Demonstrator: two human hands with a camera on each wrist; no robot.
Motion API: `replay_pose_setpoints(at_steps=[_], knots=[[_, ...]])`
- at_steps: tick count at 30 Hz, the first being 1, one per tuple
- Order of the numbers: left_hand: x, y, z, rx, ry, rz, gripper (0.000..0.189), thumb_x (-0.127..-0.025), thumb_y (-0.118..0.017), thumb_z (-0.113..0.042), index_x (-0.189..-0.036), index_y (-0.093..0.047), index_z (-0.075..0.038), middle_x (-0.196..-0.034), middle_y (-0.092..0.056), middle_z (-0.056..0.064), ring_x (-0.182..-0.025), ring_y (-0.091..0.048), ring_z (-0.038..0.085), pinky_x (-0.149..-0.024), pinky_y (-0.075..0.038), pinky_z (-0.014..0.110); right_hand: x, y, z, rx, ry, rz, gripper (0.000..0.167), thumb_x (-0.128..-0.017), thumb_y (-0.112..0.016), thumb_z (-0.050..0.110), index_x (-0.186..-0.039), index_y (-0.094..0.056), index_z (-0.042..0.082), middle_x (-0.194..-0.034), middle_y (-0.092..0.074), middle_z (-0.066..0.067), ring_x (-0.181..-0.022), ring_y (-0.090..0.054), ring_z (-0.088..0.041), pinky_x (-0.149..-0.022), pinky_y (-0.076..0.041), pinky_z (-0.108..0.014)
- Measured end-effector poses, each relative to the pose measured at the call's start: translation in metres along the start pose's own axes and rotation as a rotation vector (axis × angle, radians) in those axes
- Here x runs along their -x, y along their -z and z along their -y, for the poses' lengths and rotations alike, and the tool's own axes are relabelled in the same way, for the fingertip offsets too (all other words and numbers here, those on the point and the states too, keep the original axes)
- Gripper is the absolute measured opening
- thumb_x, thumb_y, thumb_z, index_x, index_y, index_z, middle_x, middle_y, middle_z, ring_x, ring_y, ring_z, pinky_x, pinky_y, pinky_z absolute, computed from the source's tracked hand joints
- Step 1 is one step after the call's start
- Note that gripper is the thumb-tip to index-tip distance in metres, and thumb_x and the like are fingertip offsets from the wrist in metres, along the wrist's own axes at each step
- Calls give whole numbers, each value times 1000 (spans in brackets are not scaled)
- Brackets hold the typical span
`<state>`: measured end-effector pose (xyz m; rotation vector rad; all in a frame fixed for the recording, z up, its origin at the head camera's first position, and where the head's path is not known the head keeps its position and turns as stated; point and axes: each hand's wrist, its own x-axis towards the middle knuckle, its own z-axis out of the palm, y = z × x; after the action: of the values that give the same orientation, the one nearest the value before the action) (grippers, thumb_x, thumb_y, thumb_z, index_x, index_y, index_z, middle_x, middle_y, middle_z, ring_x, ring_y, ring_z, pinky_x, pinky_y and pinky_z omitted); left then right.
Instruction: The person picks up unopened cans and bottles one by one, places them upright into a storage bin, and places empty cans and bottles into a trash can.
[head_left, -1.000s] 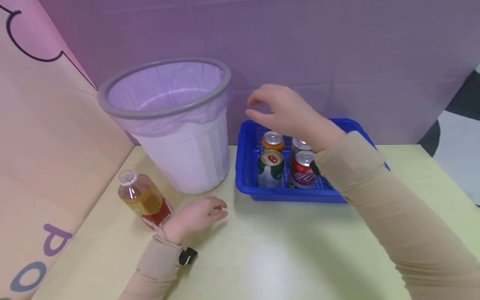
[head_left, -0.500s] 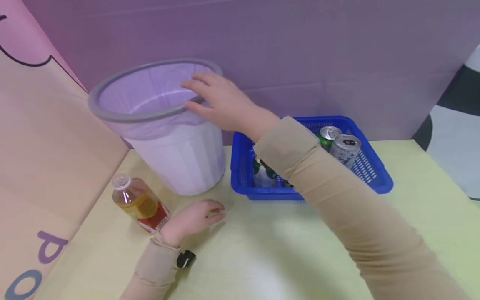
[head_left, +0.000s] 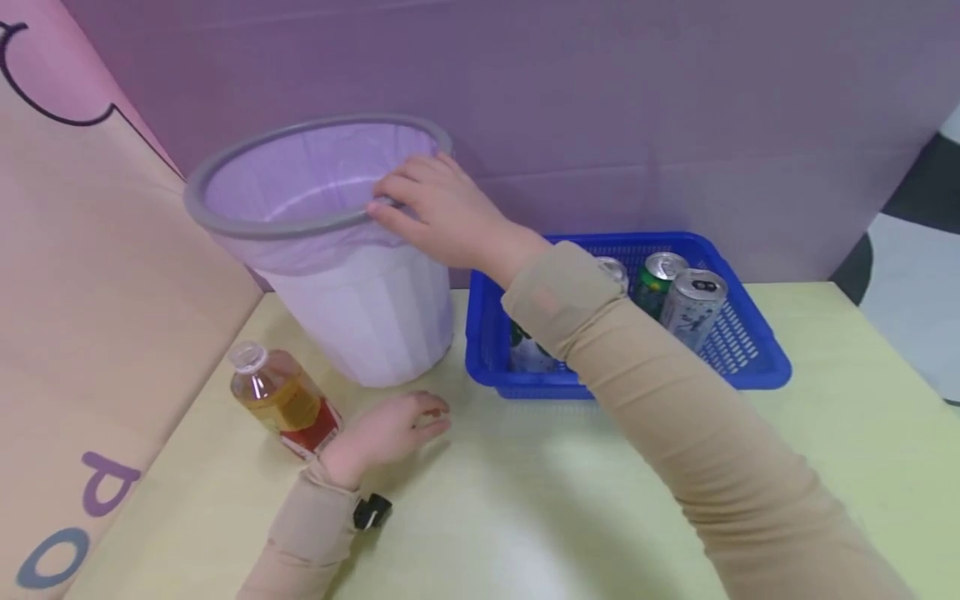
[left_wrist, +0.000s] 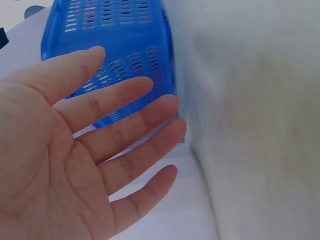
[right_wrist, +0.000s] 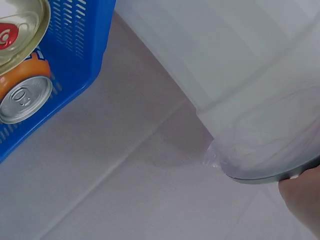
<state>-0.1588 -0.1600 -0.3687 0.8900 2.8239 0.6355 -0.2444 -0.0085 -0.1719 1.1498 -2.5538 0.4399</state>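
In the head view a white trash can (head_left: 367, 308) with a grey rim (head_left: 262, 229) and a thin purple-tinted liner (head_left: 322, 162) stands upright at the back left. My right hand (head_left: 450, 208) grips its rim on the near right side, fingers bent over the edge. Only a small part of that hand (right_wrist: 302, 197) shows in the right wrist view, at the rim. Low over the table, in front of the can, hovers my left hand (head_left: 386, 433), holding nothing. The left wrist view shows its fingers (left_wrist: 135, 125) spread and relaxed, palm visible.
Right of the can, a blue basket (head_left: 765, 367) holds several drink cans, including a green can (head_left: 654, 287) and a white can (head_left: 692, 312); my right forearm hides others. A bottle of amber drink (head_left: 288, 408) stands left of my left hand. A purple wall (head_left: 600, 100) closes the back.
My right hand has moved left from above the basket to the trash can, and its fingers have closed onto the rim. The left hand has stayed almost still.
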Motion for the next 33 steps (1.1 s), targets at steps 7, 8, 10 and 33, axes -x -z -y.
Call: replay_pose_setpoints(at_steps=[7,8,10,33], knots=[[2,11,-2,-8,-51,-93,26,-94,-57,-21,-109,-66,-2,-105,-69,8,-98,-65,23,-87,-53,40,4,0,-5,0,-10,-11,35,-100,-43,37,-124,-60,17,-129,-55,-1,-132,-38,-20,-120,-10,-46],[3,13,-3,-9,-62,-103,25,-94,-58,-20,-108,-67,-2,-103,-69,8,-97,-65,23,-87,-53,40,5,0,-6,-2,-10,-13,35,-100,-43,36,-124,-60,17,-129,-55,-2,-132,-38,-20,-120,-9,-46],[5,18,-4,-16,-79,-126,23,-93,-59,-19,-106,-67,-2,-100,-69,7,-94,-65,22,-85,-54,39,5,0,-5,-3,-12,-18,35,-100,-43,36,-123,-60,17,-128,-55,-2,-131,-39,-20,-120,-9,-47],[59,106,1,-300,-381,-574,45,-100,-42,-39,-97,-68,-2,-96,-67,9,-72,-65,15,-66,-55,31,3,-2,1,21,-15,-17,36,-101,-42,37,-125,-59,17,-127,-54,-3,-130,-39,-21,-120,-10,-45]])
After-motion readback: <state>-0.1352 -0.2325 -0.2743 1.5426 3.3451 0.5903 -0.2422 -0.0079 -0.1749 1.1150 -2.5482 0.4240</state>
